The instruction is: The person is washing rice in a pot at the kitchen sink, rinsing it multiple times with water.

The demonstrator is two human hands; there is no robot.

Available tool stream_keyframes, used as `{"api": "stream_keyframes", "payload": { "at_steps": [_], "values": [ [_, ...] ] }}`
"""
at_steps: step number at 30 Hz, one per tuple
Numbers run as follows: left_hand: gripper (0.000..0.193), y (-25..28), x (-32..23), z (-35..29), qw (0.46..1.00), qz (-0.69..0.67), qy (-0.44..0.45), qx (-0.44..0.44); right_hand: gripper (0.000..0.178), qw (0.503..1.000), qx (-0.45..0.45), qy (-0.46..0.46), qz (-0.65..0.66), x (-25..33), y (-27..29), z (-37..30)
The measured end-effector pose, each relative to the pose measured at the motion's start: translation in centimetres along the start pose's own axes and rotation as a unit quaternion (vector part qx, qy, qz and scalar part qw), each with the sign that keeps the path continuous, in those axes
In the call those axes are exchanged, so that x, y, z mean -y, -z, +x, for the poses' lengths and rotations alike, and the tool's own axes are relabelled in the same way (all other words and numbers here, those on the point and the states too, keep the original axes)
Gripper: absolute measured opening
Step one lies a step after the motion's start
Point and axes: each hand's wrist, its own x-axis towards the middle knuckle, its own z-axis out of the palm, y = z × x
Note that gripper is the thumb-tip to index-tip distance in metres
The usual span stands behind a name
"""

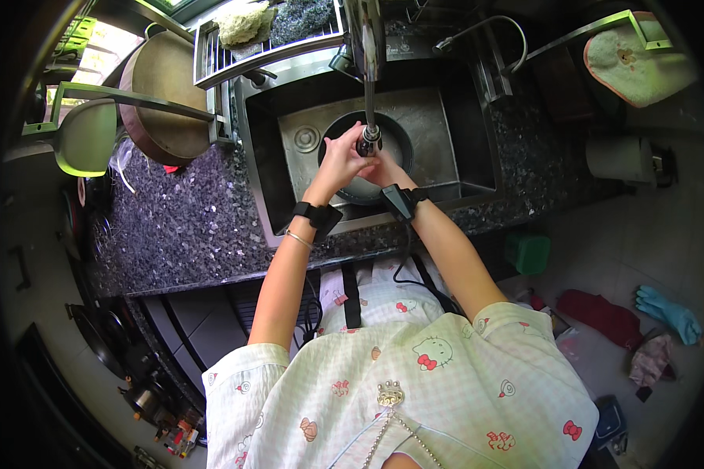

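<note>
Both hands are brought together over the sink (pixel 469 168), just under and around the spray head (pixel 369 142) of a chrome tap. My left hand (pixel 343 162) is closed, its fingers curled in toward the right hand. Whatever lies between the two is hidden. My right hand (pixel 386 169) meets it from the other side, with most of its fingers out of sight behind the spray head and the left hand. Below them, a round dark-rimmed pan (pixel 405 144) sits in the basin. Dark bands with small devices circle both wrists.
Speckled dark countertop (pixel 176 215) surrounds the sink. A rack (pixel 270 56) with scrubbing pads stands behind it. Round wooden board (pixel 168 94) leans at left. A thin curved spout (pixel 516 39) rises at back right. Green bin (pixel 528 254) and blue gloves (pixel 669 313) are lower right.
</note>
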Motion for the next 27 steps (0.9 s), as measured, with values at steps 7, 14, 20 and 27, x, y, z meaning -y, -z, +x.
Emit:
{"api": "stream_keyframes", "payload": {
  "at_steps": [7, 14, 20, 27],
  "values": [
    [0.044, 0.4, 1.1, 1.3, 0.995, -0.095, -0.015, 0.014, 0.03, 0.989, -0.074, -0.035, -0.122, 0.3, -3.9, -2.8],
    [0.044, 0.7, 0.3, -0.5, 0.998, -0.042, -0.035, -0.003, 0.029, 0.98, -0.119, -0.051, -0.152, 2.2, -3.7, -3.0],
    [0.041, -0.7, -2.2, -0.9, 0.988, -0.149, 0.016, 0.036, 0.037, 0.98, -0.09, 0.014, -0.176, 0.8, -2.4, -3.4],
    [0.043, -0.4, -1.1, -0.2, 0.998, -0.056, -0.031, -0.008, 0.055, 0.993, -0.075, -0.094, 0.013, 1.2, -2.5, -2.0]
  ]
}}
